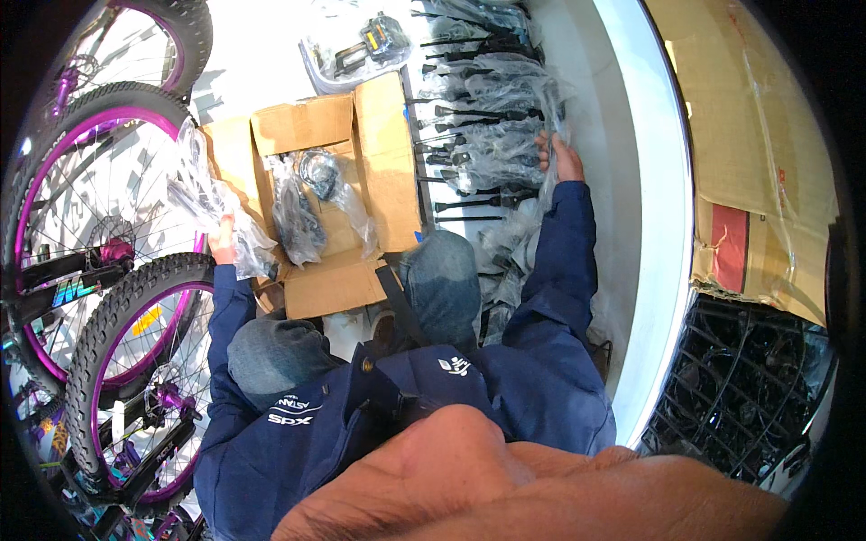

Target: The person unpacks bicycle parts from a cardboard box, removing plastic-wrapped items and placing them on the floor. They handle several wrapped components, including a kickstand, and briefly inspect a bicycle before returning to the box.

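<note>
Presently: one clear plastic bag [189,171], contents hard to make out, in your left hand [221,242], beside the left flap of the open carton [334,290]. Long axis: lengthwise to your view, upper end pointing away from you and slightly left, lower end toward you and slightly right. Left hand: fingers seemingly closed around the film, which partly covers them.

Item: one row of film-wrapped black rods [487,115], right of the carton. Long axes: crosswise, slim ends pointing left toward the carton. Your right hand [566,160]: at the row's right edge, fingers bent against loose film; whether they pinch it, I cannot tell.

Step in hand, by judgement: handling wrapped parts on both sides of the carton. The next move probably calls for gripping the part itself through the slippery film.

Carton: between your hands, flaps spread, wrapped parts [298,221] inside.

Beyond it: one bagged pedal-like part [383,38].

Outer left: bicycle wheels [115,251], purple-rimmed. Outer right: one large cardboard box [749,117]; nearer you, one black gridded crate [740,388].
</note>
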`<action>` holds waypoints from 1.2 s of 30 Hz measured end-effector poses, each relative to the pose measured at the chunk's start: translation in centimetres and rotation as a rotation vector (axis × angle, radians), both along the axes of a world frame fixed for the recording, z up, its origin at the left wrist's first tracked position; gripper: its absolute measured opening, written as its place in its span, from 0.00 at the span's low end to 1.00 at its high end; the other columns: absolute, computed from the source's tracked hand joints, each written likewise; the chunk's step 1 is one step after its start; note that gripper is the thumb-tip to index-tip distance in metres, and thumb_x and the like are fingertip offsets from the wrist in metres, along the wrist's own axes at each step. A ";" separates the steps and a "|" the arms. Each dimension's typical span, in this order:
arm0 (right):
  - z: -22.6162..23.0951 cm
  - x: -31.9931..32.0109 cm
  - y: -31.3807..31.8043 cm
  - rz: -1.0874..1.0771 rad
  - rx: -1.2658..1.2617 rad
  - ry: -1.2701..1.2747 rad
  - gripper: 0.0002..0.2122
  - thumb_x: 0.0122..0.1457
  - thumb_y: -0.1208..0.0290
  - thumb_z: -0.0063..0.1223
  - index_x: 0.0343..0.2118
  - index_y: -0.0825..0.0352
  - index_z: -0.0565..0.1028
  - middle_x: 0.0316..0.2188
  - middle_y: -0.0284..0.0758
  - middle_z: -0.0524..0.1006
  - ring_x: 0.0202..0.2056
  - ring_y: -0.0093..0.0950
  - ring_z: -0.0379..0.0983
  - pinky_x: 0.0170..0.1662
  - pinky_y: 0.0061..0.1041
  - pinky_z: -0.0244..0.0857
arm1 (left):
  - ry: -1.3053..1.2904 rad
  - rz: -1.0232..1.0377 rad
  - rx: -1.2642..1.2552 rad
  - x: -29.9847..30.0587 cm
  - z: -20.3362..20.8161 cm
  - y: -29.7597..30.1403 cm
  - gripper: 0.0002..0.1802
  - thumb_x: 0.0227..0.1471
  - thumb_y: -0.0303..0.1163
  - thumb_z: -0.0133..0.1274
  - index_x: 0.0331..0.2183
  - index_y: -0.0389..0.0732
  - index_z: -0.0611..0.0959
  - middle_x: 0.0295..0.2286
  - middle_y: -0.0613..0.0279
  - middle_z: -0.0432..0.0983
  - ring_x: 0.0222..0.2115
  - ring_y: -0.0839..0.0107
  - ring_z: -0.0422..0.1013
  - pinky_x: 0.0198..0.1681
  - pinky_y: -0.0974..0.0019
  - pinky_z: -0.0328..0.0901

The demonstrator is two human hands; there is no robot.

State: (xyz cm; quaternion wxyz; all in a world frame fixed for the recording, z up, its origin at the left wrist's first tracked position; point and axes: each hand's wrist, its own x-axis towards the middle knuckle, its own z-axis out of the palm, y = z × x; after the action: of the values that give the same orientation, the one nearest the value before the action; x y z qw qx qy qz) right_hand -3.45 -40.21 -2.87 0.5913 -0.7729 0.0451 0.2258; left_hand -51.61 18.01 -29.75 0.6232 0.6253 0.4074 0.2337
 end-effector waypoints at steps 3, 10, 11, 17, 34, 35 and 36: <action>-0.4 -1.8 1.1 -0.068 0.590 0.078 0.22 0.71 0.54 0.43 0.58 0.65 0.71 0.44 0.32 0.79 0.35 0.22 0.75 0.38 0.24 0.73 | -0.092 -0.046 0.109 0.1 -0.3 0.2 0.19 0.60 0.38 0.54 0.36 0.29 0.85 0.29 0.61 0.80 0.32 0.71 0.74 0.38 0.66 0.67; -3.3 1.0 5.1 -0.064 0.656 -0.010 0.20 0.71 0.57 0.44 0.56 0.68 0.70 0.48 0.37 0.77 0.40 0.27 0.74 0.45 0.30 0.72 | -0.126 0.018 -0.026 0.3 -0.4 0.0 0.17 0.61 0.36 0.54 0.37 0.29 0.85 0.31 0.59 0.81 0.35 0.71 0.76 0.42 0.65 0.69; -3.6 1.7 6.0 -0.135 0.684 -0.031 0.20 0.72 0.56 0.42 0.56 0.68 0.70 0.48 0.36 0.76 0.41 0.26 0.74 0.46 0.30 0.72 | -0.129 0.017 -0.055 0.3 -0.6 0.0 0.17 0.61 0.36 0.54 0.37 0.29 0.85 0.31 0.59 0.81 0.34 0.71 0.75 0.41 0.65 0.69; -4.1 5.6 9.7 -0.011 -0.801 -0.100 0.26 0.63 0.45 0.53 0.45 0.70 0.79 0.44 0.42 0.80 0.41 0.36 0.79 0.42 0.42 0.74 | 0.095 0.069 -0.046 0.7 -1.7 0.9 0.16 0.59 0.36 0.56 0.35 0.30 0.84 0.30 0.63 0.79 0.32 0.74 0.72 0.36 0.65 0.67; -11.6 -19.1 34.0 1.194 -0.442 -0.411 0.19 0.60 0.52 0.56 0.39 0.67 0.82 0.33 0.45 0.82 0.37 0.38 0.80 0.41 0.39 0.72 | -0.119 0.012 -0.081 0.7 2.9 -1.2 0.13 0.58 0.29 0.57 0.41 0.29 0.83 0.36 0.61 0.80 0.37 0.73 0.75 0.44 0.69 0.68; -14.0 -21.7 35.9 1.309 -0.621 -0.244 0.25 0.56 0.48 0.59 0.40 0.71 0.82 0.38 0.52 0.81 0.42 0.45 0.78 0.48 0.43 0.70 | -0.139 -0.027 -0.042 0.8 3.2 -1.3 0.13 0.59 0.30 0.56 0.41 0.29 0.84 0.36 0.60 0.81 0.38 0.72 0.76 0.44 0.68 0.69; -16.0 -24.6 36.9 1.237 -0.623 -0.155 0.29 0.53 0.47 0.62 0.45 0.73 0.78 0.43 0.55 0.79 0.46 0.46 0.76 0.52 0.41 0.69 | -0.133 -0.033 -0.017 1.0 3.4 -1.5 0.14 0.60 0.31 0.55 0.41 0.29 0.84 0.36 0.59 0.81 0.38 0.71 0.76 0.45 0.67 0.69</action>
State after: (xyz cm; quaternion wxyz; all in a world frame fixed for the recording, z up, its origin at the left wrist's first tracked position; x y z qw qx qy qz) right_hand -28.03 -3.34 -18.85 0.1062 -0.8043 -0.3829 0.4418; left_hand -50.65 16.50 -26.33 0.6580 0.6097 0.3566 0.2608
